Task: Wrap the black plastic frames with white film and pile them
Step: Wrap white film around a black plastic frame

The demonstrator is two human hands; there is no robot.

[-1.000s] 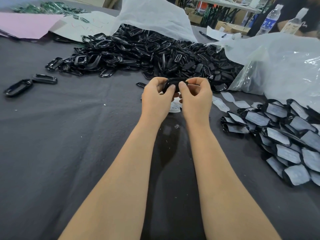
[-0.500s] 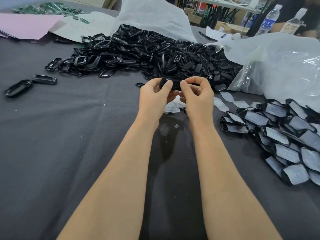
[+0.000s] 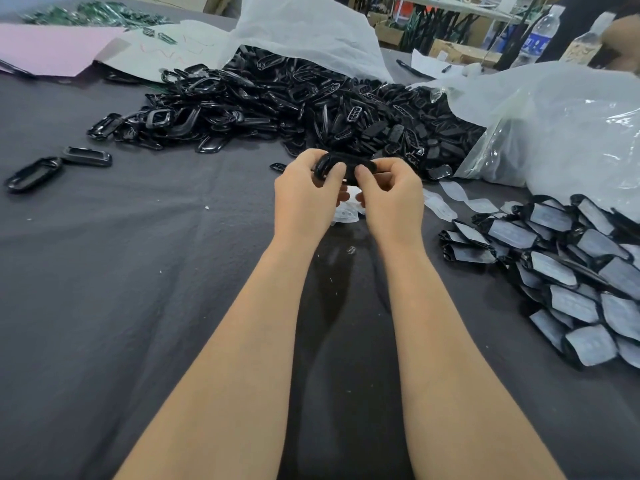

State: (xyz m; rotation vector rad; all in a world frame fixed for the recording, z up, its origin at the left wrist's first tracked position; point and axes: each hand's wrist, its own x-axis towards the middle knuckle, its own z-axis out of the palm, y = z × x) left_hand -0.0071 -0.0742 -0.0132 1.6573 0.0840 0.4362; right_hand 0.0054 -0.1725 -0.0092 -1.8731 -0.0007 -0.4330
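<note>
A black plastic frame (image 3: pixel 347 165) is held above the dark cloth at the middle. My left hand (image 3: pixel 306 199) grips its left end and my right hand (image 3: pixel 393 199) grips its right end, thumbs pressed on its near face. Loose white film pieces (image 3: pixel 346 213) lie on the cloth just under my hands, and more film pieces (image 3: pixel 446 202) trail to the right. A big heap of bare black frames (image 3: pixel 294 109) lies behind. Wrapped frames (image 3: pixel 561 271) with white faces are piled at the right.
Two stray frames (image 3: pixel 59 164) lie at the far left. A white sheet (image 3: pixel 311 32) and a clear plastic bag (image 3: pixel 561 133) flank the heap. Pink paper (image 3: pixel 48 50) lies at the back left. Water bottles (image 3: pixel 536 36) stand at the back right.
Both hands have kept hold of the frame and lifted it slightly away from me. The thumbs have shifted along its near face.
</note>
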